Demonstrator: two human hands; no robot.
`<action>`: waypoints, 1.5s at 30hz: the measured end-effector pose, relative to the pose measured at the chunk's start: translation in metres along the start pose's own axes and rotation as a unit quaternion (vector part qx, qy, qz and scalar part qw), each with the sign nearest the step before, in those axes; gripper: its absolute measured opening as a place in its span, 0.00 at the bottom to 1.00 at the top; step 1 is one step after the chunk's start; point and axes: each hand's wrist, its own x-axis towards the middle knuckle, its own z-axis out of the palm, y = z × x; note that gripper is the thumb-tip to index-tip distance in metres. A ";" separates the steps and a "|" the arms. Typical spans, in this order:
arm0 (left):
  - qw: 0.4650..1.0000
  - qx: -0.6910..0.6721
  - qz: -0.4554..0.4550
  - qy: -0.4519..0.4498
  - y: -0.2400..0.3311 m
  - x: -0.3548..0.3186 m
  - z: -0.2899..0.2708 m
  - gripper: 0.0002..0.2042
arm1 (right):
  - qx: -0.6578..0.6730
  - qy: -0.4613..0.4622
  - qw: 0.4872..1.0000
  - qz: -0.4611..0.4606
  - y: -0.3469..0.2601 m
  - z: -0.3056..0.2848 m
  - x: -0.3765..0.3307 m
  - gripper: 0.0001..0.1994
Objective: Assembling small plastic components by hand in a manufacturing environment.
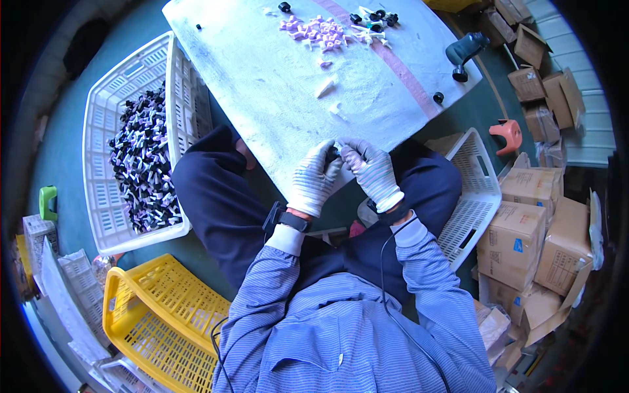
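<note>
A: Blue striped jacket [354, 340] is nearest, sleeves running up to both hands. Gloved?

B: Yep, white knit w/ thin grey stripes. L hand [313, 180] has its fingers pinched on a small black pc [333, 153], held abv the near edge of the tabletop [262, 98].

A: And R hand [375, 171]?

B: Fingers bunched right beside that pc. Can't tell if they grip it too; tips overlap.

A: Rest of tabletop?

B: Couple of pale pcs [325, 87] beyond the hands, then a pink/lilac pile [318, 33] twd the far side, black knobs [377, 27] to its R. Dark handled thing [465, 51] nr the R edge.

A: Floor?

B: On the L, white crate [171, 98] w/ a heap [141, 164] of black, white + lilac pcs; yellow basket [164, 285] closer in. On the R, white basket [477, 203] by the knee, cardboard boxes [514, 245] past it.
</note>
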 end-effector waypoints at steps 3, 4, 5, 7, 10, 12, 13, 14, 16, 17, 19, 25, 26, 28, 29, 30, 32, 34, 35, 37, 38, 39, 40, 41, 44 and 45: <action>0.998 0.033 0.048 0.021 -0.001 0.000 0.002 0.21 | -0.010 0.018 1.000 -0.014 0.011 0.001 0.000 0.13; 0.999 0.027 0.046 0.014 0.000 0.001 0.003 0.22 | 0.000 0.025 1.000 -0.006 0.017 0.001 0.001 0.13; 0.999 0.023 0.041 0.010 -0.001 0.001 0.002 0.22 | 0.000 0.023 1.000 -0.005 0.013 0.001 0.001 0.13; 0.998 0.026 0.047 0.010 -0.004 0.001 0.000 0.22 | -0.088 0.016 0.993 -0.076 0.004 -0.001 0.000 0.12; 0.998 0.040 0.054 0.002 -0.008 0.001 0.000 0.22 | -0.132 0.007 0.986 -0.105 0.001 -0.002 0.003 0.12; 0.997 0.051 0.051 -0.001 -0.006 0.001 0.001 0.22 | -0.137 0.009 0.985 -0.101 0.003 -0.004 0.005 0.12; 0.998 0.050 0.033 -0.013 -0.005 0.001 0.002 0.22 | -0.141 0.008 0.985 -0.098 0.005 -0.005 0.004 0.12; 0.998 0.050 0.017 -0.022 -0.005 0.003 0.002 0.22 | -0.165 0.033 0.977 -0.133 0.007 0.001 0.004 0.12; 0.998 0.051 0.029 -0.008 -0.004 0.003 0.002 0.22 | -0.133 0.006 0.986 -0.097 0.008 -0.005 0.007 0.11; 0.998 0.052 0.040 0.006 -0.006 0.002 0.003 0.22 | -0.101 -0.020 0.993 -0.058 0.006 -0.007 0.007 0.11; 0.999 0.031 0.035 0.010 -0.012 0.002 0.003 0.22 | -0.081 -0.025 0.996 -0.034 0.006 -0.007 0.010 0.11; 1.000 0.005 -0.019 0.002 0.002 0.003 -0.005 0.21 | -0.122 -0.038 0.984 -0.125 0.004 -0.011 0.019 0.13; 0.999 -0.006 -0.035 0.004 0.004 0.004 -0.006 0.20 | -0.151 -0.022 0.978 -0.142 0.001 -0.010 0.022 0.13; 1.000 -0.013 -0.021 0.002 0.000 0.005 -0.004 0.20 | -0.186 0.029 0.970 -0.151 -0.001 -0.004 0.033 0.13; 1.000 -0.020 -0.009 -0.002 -0.004 0.005 -0.004 0.21 | -0.185 0.027 0.971 -0.150 -0.004 0.002 0.039 0.13; 1.000 -0.022 -0.010 -0.004 -0.006 0.004 -0.003 0.21 | -0.139 0.006 0.978 -0.156 -0.009 0.005 0.045 0.13; 0.998 0.050 -0.019 -0.029 -0.008 0.008 0.002 0.21 | -0.076 -0.054 0.985 -0.148 0.007 0.014 0.068 0.14; 0.998 0.052 -0.027 -0.025 -0.017 0.003 -0.003 0.18 | -0.271 -0.067 0.954 -0.109 -0.025 0.036 0.071 0.23; 0.998 0.048 -0.025 -0.025 -0.019 0.003 -0.002 0.16 | -0.295 -0.100 0.949 -0.053 -0.031 0.039 0.077 0.29; 0.999 0.018 -0.022 -0.020 -0.023 0.001 0.000 0.16 | -0.336 -0.166 0.926 -0.028 -0.029 0.043 0.079 0.31; 1.000 -0.004 -0.015 -0.010 -0.019 0.000 0.000 0.16 | -0.360 -0.147 0.921 -0.034 -0.029 0.045 0.076 0.33; 1.000 -0.026 -0.007 0.000 -0.015 0.000 0.000 0.16 | -0.348 -0.162 0.920 -0.073 -0.025 0.044 0.075 0.36; 0.999 -0.025 -0.027 -0.038 -0.013 0.001 -0.003 0.17 | -0.332 -0.195 0.922 -0.032 -0.024 0.042 0.079 0.35; 0.999 -0.026 -0.026 -0.038 -0.014 0.001 -0.004 0.17 | -0.314 -0.229 0.921 0.008 -0.027 0.042 0.081 0.35; 1.000 -0.007 -0.010 -0.014 -0.013 -0.001 -0.004 0.18 | -0.387 -0.238 0.891 -0.002 -0.033 0.050 0.076 0.35; 1.000 -0.010 -0.010 -0.017 -0.012 -0.001 -0.003 0.18 | -0.389 -0.236 0.891 0.001 -0.034 0.049 0.075 0.35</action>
